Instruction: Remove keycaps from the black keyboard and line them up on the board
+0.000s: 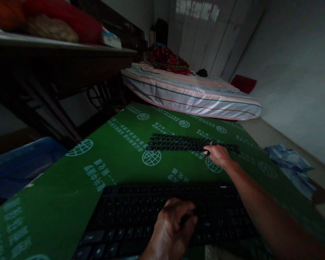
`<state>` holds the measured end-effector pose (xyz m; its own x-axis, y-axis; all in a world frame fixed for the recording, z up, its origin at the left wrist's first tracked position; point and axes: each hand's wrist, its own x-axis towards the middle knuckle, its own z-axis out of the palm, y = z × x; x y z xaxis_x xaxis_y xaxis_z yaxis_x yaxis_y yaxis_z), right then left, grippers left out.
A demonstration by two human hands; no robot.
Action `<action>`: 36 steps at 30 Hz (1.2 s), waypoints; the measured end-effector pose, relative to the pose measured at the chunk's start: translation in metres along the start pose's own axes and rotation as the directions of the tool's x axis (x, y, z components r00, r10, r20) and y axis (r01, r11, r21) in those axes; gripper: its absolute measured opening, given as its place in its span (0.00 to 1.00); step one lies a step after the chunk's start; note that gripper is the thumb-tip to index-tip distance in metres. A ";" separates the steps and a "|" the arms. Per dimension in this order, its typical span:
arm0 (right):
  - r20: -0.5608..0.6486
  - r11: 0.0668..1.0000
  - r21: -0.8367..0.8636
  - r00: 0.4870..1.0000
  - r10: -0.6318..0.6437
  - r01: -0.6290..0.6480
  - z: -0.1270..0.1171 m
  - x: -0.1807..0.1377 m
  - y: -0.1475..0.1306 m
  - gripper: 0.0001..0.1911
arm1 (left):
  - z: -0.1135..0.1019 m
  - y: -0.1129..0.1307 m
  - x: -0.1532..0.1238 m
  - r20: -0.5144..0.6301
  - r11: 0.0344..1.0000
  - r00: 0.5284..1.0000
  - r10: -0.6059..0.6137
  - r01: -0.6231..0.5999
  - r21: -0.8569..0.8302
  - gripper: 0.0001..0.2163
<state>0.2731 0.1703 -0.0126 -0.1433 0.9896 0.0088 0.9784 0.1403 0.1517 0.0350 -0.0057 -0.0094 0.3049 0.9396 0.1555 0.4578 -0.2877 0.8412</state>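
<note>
A black computer keyboard [135, 209] lies on the green board in front of me. Over its middle right, my left hand [176, 220] is curled with thumb and fingers together; whatever they may hold is lost in shadow. Farther off, black keycaps [176, 142] lie in several long rows side by side on the board. My right hand [218, 153] reaches to the right part of these rows. Its thumb and forefinger are pinched on a small black keycap [208, 152] at the near edge of the rows.
The green board [124, 166] with pale printed globes and lettering spreads under everything. Beyond it stands a bed [192, 94] with a striped cover. A dark table [56, 47] with bags on it is at the left, above a blue container [24, 162]. Blue-white cloth [289, 162] lies right.
</note>
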 end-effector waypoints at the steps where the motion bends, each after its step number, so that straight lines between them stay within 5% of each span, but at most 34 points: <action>1: -0.001 1.000 0.001 1.000 0.001 -0.001 0.000 0.000 0.000 0.15 | 0.000 0.000 0.000 0.000 1.000 1.000 -0.002 0.002 -0.002 0.07; 21: -0.070 0.994 0.102 0.996 0.053 -0.046 0.001 -0.004 0.005 0.14 | 0.001 0.001 0.000 -0.008 0.999 1.000 -0.023 0.022 -0.046 0.08; 25: -0.182 0.957 0.277 0.974 0.133 -0.079 -0.001 -0.018 0.012 0.14 | 0.001 0.000 0.000 -0.021 0.999 1.000 -0.003 0.002 -0.042 0.07; 28: -0.295 0.790 0.613 0.930 0.219 0.008 -0.010 -0.040 0.012 0.16 | 0.002 -0.002 0.000 -0.039 0.999 0.999 0.008 -0.010 -0.037 0.07; 31: -0.280 0.497 0.863 0.902 0.328 0.087 -0.030 -0.067 0.003 0.23 | 0.003 -0.004 -0.001 -0.056 0.999 0.998 -0.005 0.003 -0.050 0.07; 33: -0.284 0.337 0.931 0.854 0.436 0.137 -0.051 -0.086 -0.008 0.23 | 0.004 -0.005 -0.002 -0.072 0.998 0.997 -0.001 -0.004 -0.070 0.07; 36: -0.374 0.234 0.927 0.771 0.515 0.294 -0.093 -0.119 -0.026 0.19 | 0.003 -0.003 -0.002 -0.101 0.996 0.994 0.043 -0.051 -0.078 0.08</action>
<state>0.2505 0.0457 0.0742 0.3372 0.8243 0.4548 0.3249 0.3515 -0.8780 0.0356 -0.0069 -0.0134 0.2385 0.9403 0.2428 0.3752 -0.3198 0.8700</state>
